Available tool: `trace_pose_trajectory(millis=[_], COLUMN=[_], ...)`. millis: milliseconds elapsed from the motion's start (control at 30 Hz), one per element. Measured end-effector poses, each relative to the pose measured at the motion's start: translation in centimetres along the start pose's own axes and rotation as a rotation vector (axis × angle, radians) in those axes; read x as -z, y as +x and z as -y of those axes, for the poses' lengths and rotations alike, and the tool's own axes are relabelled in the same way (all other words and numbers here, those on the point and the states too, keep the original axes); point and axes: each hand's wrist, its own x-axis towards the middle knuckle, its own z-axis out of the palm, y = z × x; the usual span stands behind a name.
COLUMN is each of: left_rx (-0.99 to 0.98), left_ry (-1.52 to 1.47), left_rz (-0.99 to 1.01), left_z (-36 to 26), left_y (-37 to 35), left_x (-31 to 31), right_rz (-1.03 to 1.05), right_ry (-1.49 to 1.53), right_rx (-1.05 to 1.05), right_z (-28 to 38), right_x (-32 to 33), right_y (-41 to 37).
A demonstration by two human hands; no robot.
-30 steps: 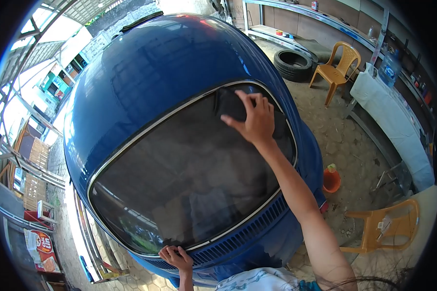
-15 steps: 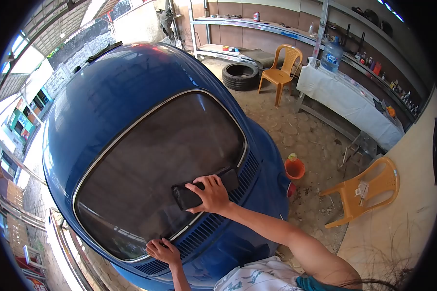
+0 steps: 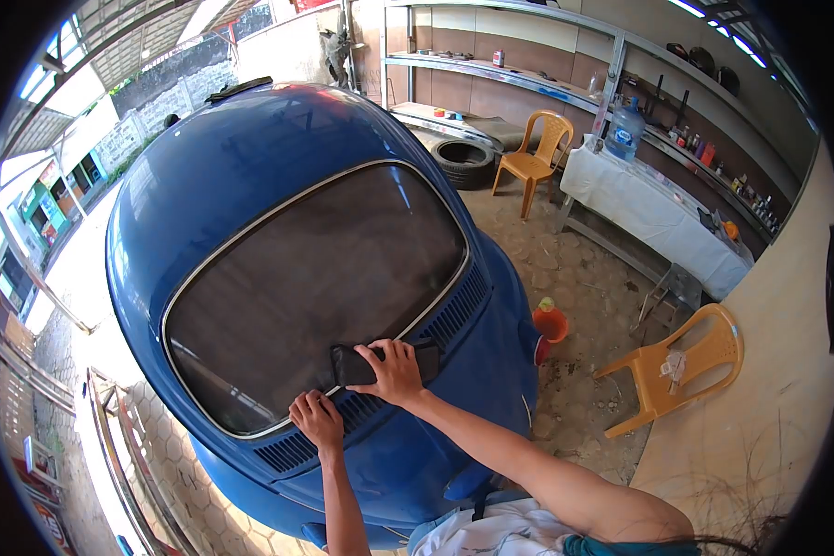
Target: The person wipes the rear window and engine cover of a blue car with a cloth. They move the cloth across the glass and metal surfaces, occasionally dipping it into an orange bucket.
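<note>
The rear window (image 3: 315,278) of a blue car (image 3: 241,157) fills the middle of the view, dark and framed by a light trim strip (image 3: 176,366). My right hand (image 3: 395,372) grips a black oblong pad (image 3: 357,367), fingers spread over its top, and it lies across the window's lower edge. Just left of it, my left hand (image 3: 317,421) has its fingers bent close together right at the lower trim. Whatever those fingertips hold, if anything, is hidden. Below both hands run the slotted vents (image 3: 283,452) of the car's rear lid.
An orange bucket (image 3: 550,324) stands by the car's rear fender. Two plastic chairs, one upright (image 3: 528,167) and one nearer (image 3: 663,380), are on the right. Beyond are a tire (image 3: 463,165), a cloth-covered table (image 3: 639,208) and shelves (image 3: 491,67).
My view has shifted, and the car sits differently in it. My right hand and the pad have moved down to the window's lower edge, closer to my left hand.
</note>
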Motion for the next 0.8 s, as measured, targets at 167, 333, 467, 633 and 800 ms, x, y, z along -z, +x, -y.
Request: trace_pose_trajectory(millis=[167, 333, 467, 633, 800], left_rx=[0.000, -0.040, -0.115, -0.261, -0.300], left_ry=[-0.025, -0.031, -0.008, 0.035, 0.027], left_rz=[-0.032, -0.060, -0.037, -0.045, -0.020], left_z=[3.6, 4.2, 5.1, 5.5, 5.8], left_y=[-2.0, -1.9, -2.1, -2.0, -1.8], left_x=[1.4, 0.8, 0.3, 0.6, 0.7], right_rz=[-0.197, -0.237, -0.138, -0.107, 0.099], right_ry=[-0.146, -0.282, -0.299, -0.331, -0.328], right_rx=[-0.334, -0.378, -0.461, -0.576, -0.604], right_z=[3.0, 4.4, 4.5, 4.9, 5.0], right_x=[-1.5, -1.6, -0.9, -0.7, 0.1], right_y=[-0.6, -3.9, -8.7, -13.0, -12.6])
